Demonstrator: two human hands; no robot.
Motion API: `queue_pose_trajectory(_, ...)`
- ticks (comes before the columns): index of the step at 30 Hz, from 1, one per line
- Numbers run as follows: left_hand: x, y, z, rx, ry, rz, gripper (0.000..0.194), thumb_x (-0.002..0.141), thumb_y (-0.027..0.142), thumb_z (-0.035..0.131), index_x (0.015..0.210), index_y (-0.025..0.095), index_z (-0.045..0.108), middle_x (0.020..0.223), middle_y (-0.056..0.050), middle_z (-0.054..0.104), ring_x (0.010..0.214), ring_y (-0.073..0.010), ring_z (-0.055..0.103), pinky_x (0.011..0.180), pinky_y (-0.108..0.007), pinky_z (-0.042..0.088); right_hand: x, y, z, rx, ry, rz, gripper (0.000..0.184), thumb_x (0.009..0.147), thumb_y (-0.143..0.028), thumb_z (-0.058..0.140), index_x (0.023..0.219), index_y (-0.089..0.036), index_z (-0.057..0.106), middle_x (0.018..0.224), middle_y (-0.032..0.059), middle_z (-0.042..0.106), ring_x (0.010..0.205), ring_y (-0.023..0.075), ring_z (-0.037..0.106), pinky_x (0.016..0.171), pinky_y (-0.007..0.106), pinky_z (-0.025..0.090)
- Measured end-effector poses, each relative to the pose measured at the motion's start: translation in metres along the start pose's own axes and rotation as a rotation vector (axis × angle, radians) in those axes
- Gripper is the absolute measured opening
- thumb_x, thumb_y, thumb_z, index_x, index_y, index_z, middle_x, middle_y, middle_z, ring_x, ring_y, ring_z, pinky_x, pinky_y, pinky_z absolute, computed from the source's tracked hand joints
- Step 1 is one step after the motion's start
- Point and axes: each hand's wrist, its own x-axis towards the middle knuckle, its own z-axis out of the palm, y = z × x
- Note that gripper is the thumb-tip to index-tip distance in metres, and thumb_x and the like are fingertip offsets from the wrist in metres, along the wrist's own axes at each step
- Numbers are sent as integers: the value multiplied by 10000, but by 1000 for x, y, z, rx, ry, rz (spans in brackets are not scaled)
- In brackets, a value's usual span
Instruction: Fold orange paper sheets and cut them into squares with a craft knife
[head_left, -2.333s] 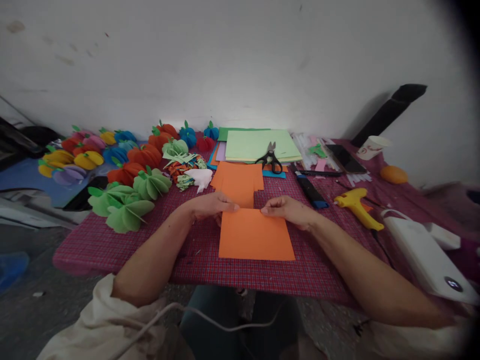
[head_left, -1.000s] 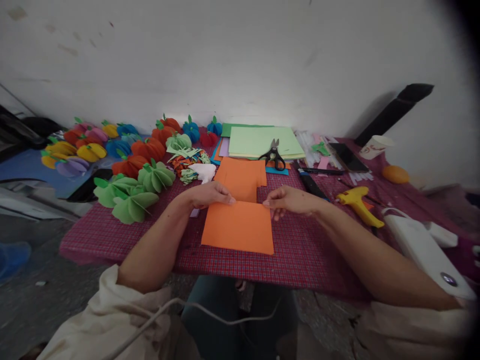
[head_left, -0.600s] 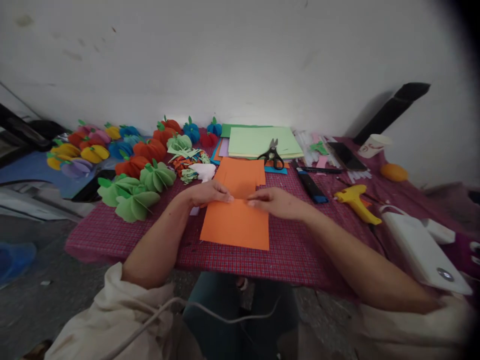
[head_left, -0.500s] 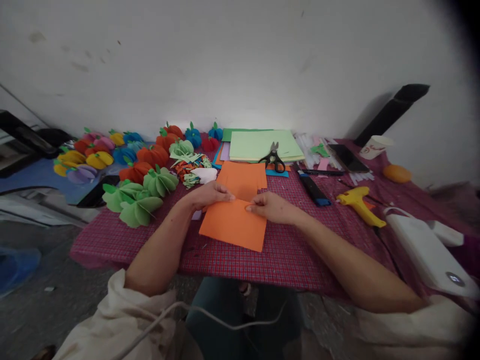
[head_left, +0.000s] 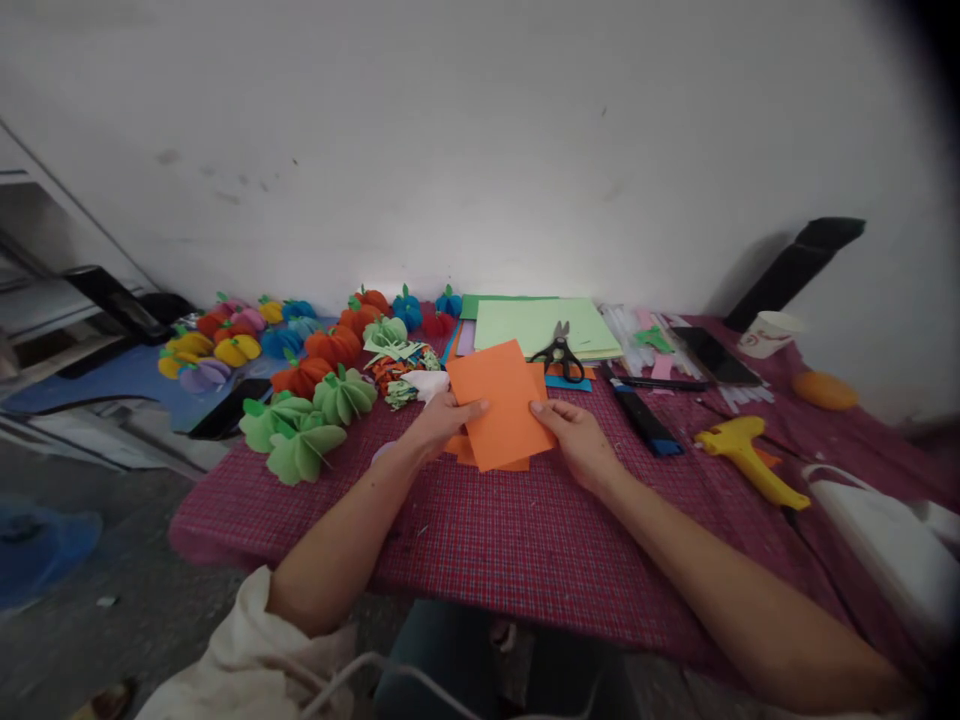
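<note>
Between my two hands is a rectangular orange sheet of paper [head_left: 502, 405], tilted and raised over the table. My left hand [head_left: 442, 422] pinches its left edge, thumb lying on the front face. On the opposite edge my right hand [head_left: 576, 432] grips the same sheet, its thumb at the front and the other fingers mostly hidden behind. More orange paper [head_left: 517, 464] lies under and behind the sheet, partly covered by it. Black-handled scissors [head_left: 559, 352] rest just beyond, on a stack of pale green paper [head_left: 540, 322].
Green paper pumpkins [head_left: 300, 440] and orange ones [head_left: 334, 345] stand at the left, beside paper scraps [head_left: 401, 375]. To the right lie a utility knife [head_left: 643, 415], a yellow glue gun [head_left: 750, 460], a phone [head_left: 716, 355], a paper cup [head_left: 769, 335] and a white power bank [head_left: 877, 530].
The orange sheet has been lifted and turned, now more upright and farther from the table's front edge. Both hands have shifted to its opposite sides. The camera view has tilted upward.
</note>
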Motion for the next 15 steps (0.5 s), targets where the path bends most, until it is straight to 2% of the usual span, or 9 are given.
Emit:
queue_pose_trajectory(6, -1, 2, -1, -2, 22, -15, 503, 525, 417, 792, 891, 93, 669, 928, -117, 692, 830, -233, 646, 750, -331, 506, -3, -2, -6, -50, -67, 52, 249, 610, -414, 735, 639, -187, 635, 699, 2, 669, 636, 151, 587, 645, 285, 448)
queue_pose_trajectory(9, -2, 2, 2, -27, 51, -20, 511, 534, 429, 784, 890, 82, 667, 882, -121, 698, 791, -229, 654, 732, -330, 513, -3, 0, -5, -75, -75, 44, 264, 623, -431, 720, 658, -184, 636, 722, 12, 671, 673, 163, 599, 679, 305, 457)
queue_pose_trajectory(12, -6, 1, 7, 12, 7, -66, 481, 529, 421, 790, 857, 89, 673, 853, -121, 701, 784, -231, 656, 710, -320, 517, 0, -1, -7, -72, -62, 6, 291, 641, -460, 699, 736, -190, 651, 776, 18, 677, 715, 170, 606, 699, 308, 461)
queue_pose_trajectory(15, -10, 0, 14, 62, -72, -112, 436, 548, 408, 785, 836, 98, 681, 837, -115, 704, 768, -225, 657, 687, -309, 517, 2, -4, -11, -86, -29, -12, 319, 640, -496, 687, 725, -192, 638, 744, 16, 668, 678, 172, 597, 646, 303, 462)
